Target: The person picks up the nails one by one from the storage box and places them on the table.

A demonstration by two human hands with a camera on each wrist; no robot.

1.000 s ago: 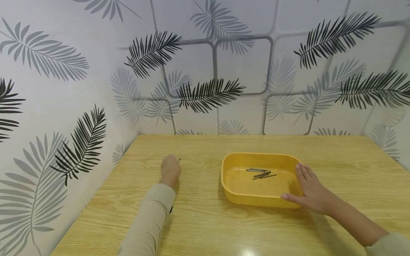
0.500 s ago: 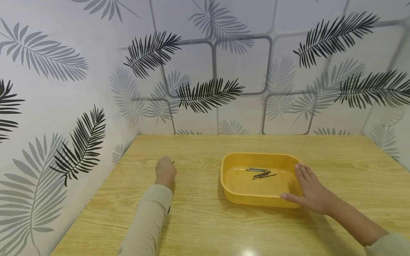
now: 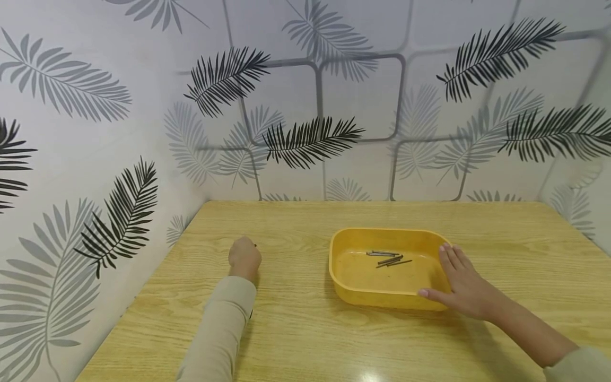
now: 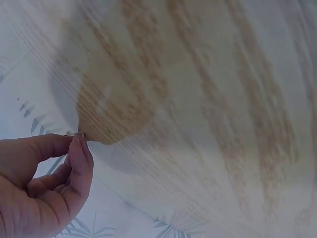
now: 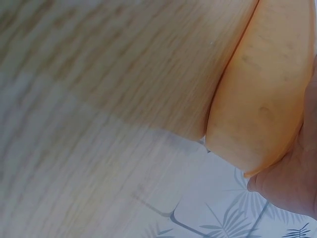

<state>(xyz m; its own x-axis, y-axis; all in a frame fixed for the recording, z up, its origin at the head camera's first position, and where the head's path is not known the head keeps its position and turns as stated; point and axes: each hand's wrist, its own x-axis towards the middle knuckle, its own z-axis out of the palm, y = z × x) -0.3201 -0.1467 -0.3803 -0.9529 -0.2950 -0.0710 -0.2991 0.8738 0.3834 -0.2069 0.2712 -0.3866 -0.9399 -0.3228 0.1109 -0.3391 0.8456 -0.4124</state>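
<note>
My left hand is over the left part of the table. Its thumb and fingers pinch a nail; only a small dark end sticks out past the hand in the head view. The left wrist view shows the pinching fingertips close to the wood, most of the nail hidden. On the right, my right hand rests on the corner of a yellow plastic tub, fingers straight over its right rim and thumb on the front rim. Several nails lie loosely inside the tub.
The light wood-grain table runs back to a wall with a leaf pattern. Another patterned wall borders the table's left side.
My left hand has shifted slightly left and nearer to me, and less of the nail shows beside it. The right hand and the tub have stayed put.
</note>
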